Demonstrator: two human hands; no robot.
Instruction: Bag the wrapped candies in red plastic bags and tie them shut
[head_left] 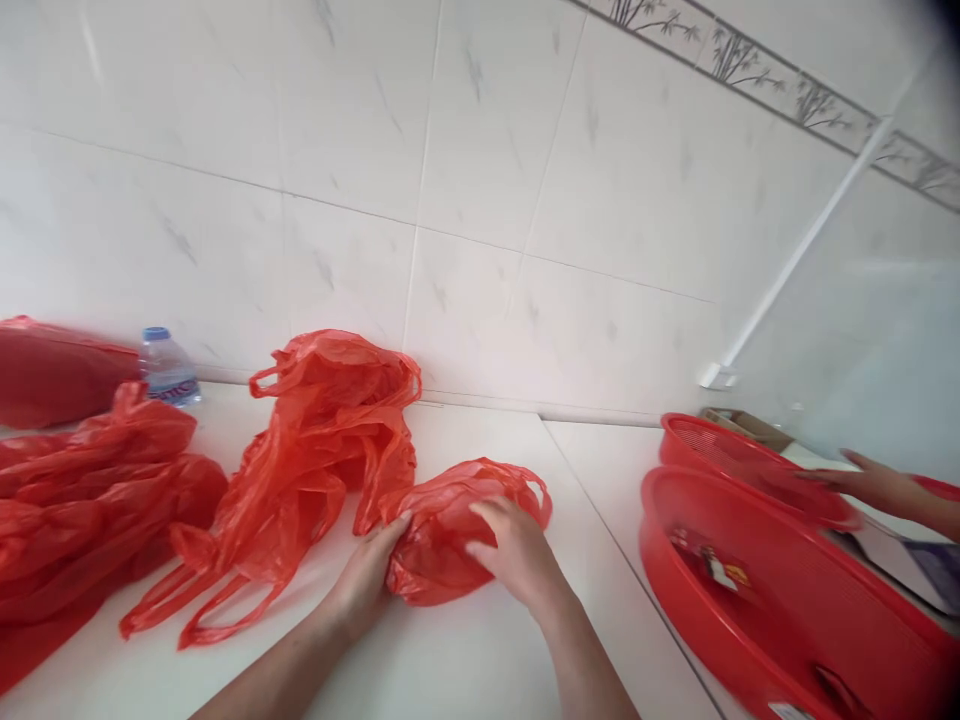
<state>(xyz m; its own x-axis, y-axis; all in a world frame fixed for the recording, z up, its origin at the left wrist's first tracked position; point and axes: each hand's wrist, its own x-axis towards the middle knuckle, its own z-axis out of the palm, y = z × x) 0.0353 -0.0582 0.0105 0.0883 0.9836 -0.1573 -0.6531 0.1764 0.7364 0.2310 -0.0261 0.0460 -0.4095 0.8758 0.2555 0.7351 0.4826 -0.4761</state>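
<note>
A crumpled red plastic bag (450,560) lies on the white tabletop in front of me. My left hand (367,575) grips its left side, thumb on top and the other fingers mostly hidden beneath. Over the bag's right part is my right hand (514,550), thumb and fingers apart, with some fingertips against or just above the thin plastic. Just left of this bag, more red plastic bags (315,450) lie in a loose heap, with handle loops trailing toward me.
Another pile of red bags (90,500) and a water bottle (169,370) stand at left. Large red plastic baskets (810,610) sit at right, one with small packets inside. Another person's hand (877,485) reaches over them. A tiled wall (480,200) bounds the back.
</note>
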